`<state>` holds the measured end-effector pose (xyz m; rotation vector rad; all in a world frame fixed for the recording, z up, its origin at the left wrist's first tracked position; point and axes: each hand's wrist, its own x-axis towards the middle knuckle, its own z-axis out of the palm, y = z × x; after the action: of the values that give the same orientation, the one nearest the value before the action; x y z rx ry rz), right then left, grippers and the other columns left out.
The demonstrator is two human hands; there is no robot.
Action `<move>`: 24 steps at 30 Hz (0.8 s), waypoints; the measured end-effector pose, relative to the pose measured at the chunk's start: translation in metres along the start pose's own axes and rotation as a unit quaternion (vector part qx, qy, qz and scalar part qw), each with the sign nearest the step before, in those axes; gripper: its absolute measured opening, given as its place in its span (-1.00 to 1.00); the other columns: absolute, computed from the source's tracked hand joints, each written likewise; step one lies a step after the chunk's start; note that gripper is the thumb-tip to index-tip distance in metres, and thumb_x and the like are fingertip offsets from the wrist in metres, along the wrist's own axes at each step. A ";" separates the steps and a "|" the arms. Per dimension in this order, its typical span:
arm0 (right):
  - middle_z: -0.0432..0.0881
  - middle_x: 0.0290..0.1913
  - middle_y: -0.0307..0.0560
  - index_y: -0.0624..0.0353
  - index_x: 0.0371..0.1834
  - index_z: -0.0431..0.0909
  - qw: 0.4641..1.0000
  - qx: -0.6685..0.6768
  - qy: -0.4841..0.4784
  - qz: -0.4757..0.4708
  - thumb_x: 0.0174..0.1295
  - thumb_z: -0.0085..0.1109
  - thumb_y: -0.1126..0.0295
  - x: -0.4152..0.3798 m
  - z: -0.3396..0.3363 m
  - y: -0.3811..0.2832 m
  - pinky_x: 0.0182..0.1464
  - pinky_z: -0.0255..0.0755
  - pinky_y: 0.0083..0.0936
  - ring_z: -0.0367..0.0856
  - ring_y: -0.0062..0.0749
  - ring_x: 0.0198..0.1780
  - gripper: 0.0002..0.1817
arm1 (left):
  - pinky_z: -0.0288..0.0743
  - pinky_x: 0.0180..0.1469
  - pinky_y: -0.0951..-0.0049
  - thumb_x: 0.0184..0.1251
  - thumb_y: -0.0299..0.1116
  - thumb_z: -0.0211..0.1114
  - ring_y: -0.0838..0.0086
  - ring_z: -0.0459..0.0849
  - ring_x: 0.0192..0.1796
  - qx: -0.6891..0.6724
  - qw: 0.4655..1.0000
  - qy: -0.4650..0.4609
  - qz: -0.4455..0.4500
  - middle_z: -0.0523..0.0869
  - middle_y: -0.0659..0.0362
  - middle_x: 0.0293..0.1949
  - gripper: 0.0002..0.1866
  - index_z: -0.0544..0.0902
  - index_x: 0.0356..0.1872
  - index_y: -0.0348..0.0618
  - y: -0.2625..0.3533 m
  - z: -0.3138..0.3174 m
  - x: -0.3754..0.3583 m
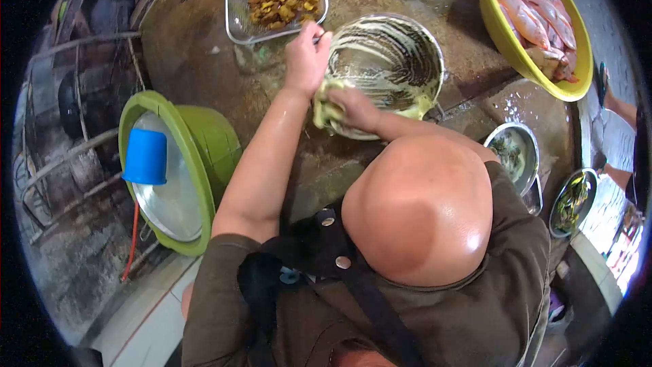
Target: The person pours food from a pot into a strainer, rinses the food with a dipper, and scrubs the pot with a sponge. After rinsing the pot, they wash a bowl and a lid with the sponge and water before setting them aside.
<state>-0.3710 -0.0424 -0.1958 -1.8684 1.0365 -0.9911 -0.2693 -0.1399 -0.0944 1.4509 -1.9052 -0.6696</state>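
Observation:
A round metal pan (pixel 401 51), streaked inside with pale foam, sits tilted on the wet brown ground. My left hand (pixel 307 61) is closed around a handle at the pan's left edge; only a small dark bit of that handle shows. Lower on the same edge, my right hand (pixel 354 110) presses a wet yellow-green cloth (pixel 324 110) against the rim, fingers wrapped over it. More yellowish foam clings to the pan's lower right side.
A wire-mesh basket (pixel 234 27) of browned pieces stands beyond my left hand. Whole pinkish fish fill a yellow basin (pixel 496 30) at upper right. A green tub (pixel 210 136) with a blue cup (pixel 146 156) is left. Two metal bowls (pixel 535 143) (pixel 595 197) stand right, near another person's feet.

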 end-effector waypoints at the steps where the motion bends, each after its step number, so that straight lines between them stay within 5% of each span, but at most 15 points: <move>1: 0.50 -0.27 0.17 0.13 -0.14 0.47 1.000 -0.023 -0.018 0.000 0.06 0.15 0.38 0.002 0.002 0.002 -0.20 0.40 -0.24 0.52 0.02 -0.23 -0.73 | 0.40 -0.38 0.28 0.15 -0.35 0.24 0.11 0.56 -0.48 0.011 1.000 -0.013 -0.008 0.57 -0.03 -0.55 -0.82 0.44 -0.41 -0.21 -0.002 -0.001 0.001; 4: 0.51 -0.29 0.17 0.14 -0.17 0.46 0.992 -0.031 -0.121 0.016 0.06 0.10 0.39 -0.012 -0.022 0.017 -0.21 0.40 -0.21 0.51 0.04 -0.24 -0.75 | 0.40 -0.37 0.28 0.14 -0.36 0.24 0.11 0.56 -0.48 0.015 1.000 -0.021 -0.010 0.57 -0.03 -0.54 -0.81 0.44 -0.41 -0.23 -0.005 -0.001 0.003; 6: 0.50 -0.31 0.10 0.15 -0.24 0.45 0.946 -0.094 -0.296 0.098 -0.01 0.19 0.44 -0.034 -0.037 0.040 -0.21 0.41 -0.24 0.51 0.01 -0.32 -0.76 | 0.40 -0.35 0.29 0.13 -0.37 0.24 0.13 0.56 -0.47 0.007 1.000 -0.004 0.006 0.57 -0.03 -0.53 -0.81 0.43 -0.42 -0.24 -0.008 -0.002 0.003; 10: 0.51 -0.36 0.08 0.13 -0.26 0.45 0.957 -0.133 -0.230 0.118 -0.10 0.20 0.49 -0.049 -0.007 0.071 -0.22 0.42 -0.24 0.51 0.01 -0.34 -0.72 | 0.41 -0.35 0.32 0.13 -0.38 0.24 0.22 0.56 -0.48 -0.028 0.999 0.002 -0.043 0.57 0.00 -0.53 -0.82 0.43 -0.43 -0.24 -0.010 0.000 -0.002; 12: 0.54 -0.31 0.22 0.16 -0.28 0.45 0.986 -0.140 -0.088 -0.028 0.09 0.01 0.30 -0.013 -0.005 0.033 -0.22 0.41 -0.20 0.53 0.01 -0.30 -0.80 | 0.41 -0.36 0.33 0.13 -0.38 0.24 0.22 0.55 -0.50 -0.047 0.998 0.008 -0.041 0.57 0.00 -0.54 -0.82 0.44 -0.43 -0.23 -0.006 -0.001 -0.001; 13: 0.52 -0.30 0.20 0.16 -0.25 0.42 0.978 0.061 -0.099 0.175 0.03 0.05 0.32 0.003 0.004 0.027 -0.25 0.39 -0.19 0.51 0.03 -0.31 -0.77 | 0.42 -0.37 0.32 0.12 -0.37 0.24 0.19 0.57 -0.49 -0.046 0.999 0.008 -0.023 0.58 -0.01 -0.54 -0.82 0.43 -0.43 -0.22 -0.007 -0.001 -0.001; 14: 0.51 -0.32 0.17 0.14 -0.24 0.41 0.992 -0.121 0.029 0.013 0.04 0.06 0.31 0.018 0.006 0.018 -0.28 0.37 -0.19 0.50 0.00 -0.33 -0.76 | 0.42 -0.36 0.31 0.12 -0.37 0.25 0.17 0.58 -0.48 -0.044 0.999 0.017 -0.020 0.58 -0.02 -0.54 -0.82 0.43 -0.43 -0.22 -0.009 0.000 -0.003; 16: 0.51 -0.34 0.10 0.10 -0.23 0.44 0.988 -0.137 0.064 -0.018 0.04 0.06 0.37 0.022 -0.003 0.001 -0.27 0.39 -0.22 0.52 -0.04 -0.30 -0.80 | 0.42 -0.35 0.31 0.12 -0.37 0.24 0.15 0.57 -0.48 -0.032 0.999 0.026 -0.009 0.57 -0.02 -0.54 -0.82 0.43 -0.43 -0.23 -0.016 0.004 -0.003; 18: 0.52 -0.33 0.11 0.08 -0.17 0.48 0.974 0.057 -0.150 0.159 0.02 0.09 0.40 -0.003 -0.009 0.005 -0.25 0.39 -0.25 0.50 -0.01 -0.29 -0.74 | 0.42 -0.36 0.31 0.12 -0.38 0.24 0.15 0.56 -0.48 -0.036 0.999 0.022 -0.016 0.57 -0.02 -0.53 -0.82 0.43 -0.43 -0.23 -0.015 0.001 -0.004; 19: 0.53 -0.25 0.08 0.07 -0.16 0.50 0.980 -0.105 -0.152 -0.075 0.12 -0.01 0.39 -0.033 0.007 0.044 -0.21 0.41 -0.29 0.52 -0.06 -0.25 -0.78 | 0.42 -0.36 0.31 0.12 -0.39 0.24 0.16 0.56 -0.49 -0.048 0.998 0.015 -0.025 0.57 -0.02 -0.54 -0.83 0.43 -0.43 -0.24 -0.015 -0.001 -0.004; 21: 0.52 -0.24 0.08 0.08 -0.18 0.52 0.953 -0.172 -0.239 -0.075 0.14 -0.02 0.39 -0.057 -0.013 0.049 -0.20 0.42 -0.29 0.53 -0.06 -0.29 -0.80 | 0.42 -0.39 0.31 0.12 -0.42 0.23 0.22 0.55 -0.51 -0.056 0.997 0.005 -0.048 0.56 0.00 -0.56 -0.85 0.44 -0.45 -0.23 -0.019 -0.003 -0.006; 24: 0.54 -0.30 0.11 0.11 -0.21 0.52 0.954 -0.177 -0.229 -0.077 0.10 0.01 0.38 -0.042 -0.012 0.039 -0.25 0.40 -0.28 0.52 -0.06 -0.30 -0.80 | 0.42 -0.40 0.32 0.10 -0.44 0.23 0.25 0.55 -0.52 -0.083 0.995 0.040 -0.024 0.56 0.01 -0.55 -0.88 0.46 -0.46 -0.21 -0.026 0.002 -0.007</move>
<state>-0.4083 -0.0224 -0.2361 -2.3564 0.8319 -0.4263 -0.2536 -0.1400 -0.1159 1.4007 -1.7160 -0.7629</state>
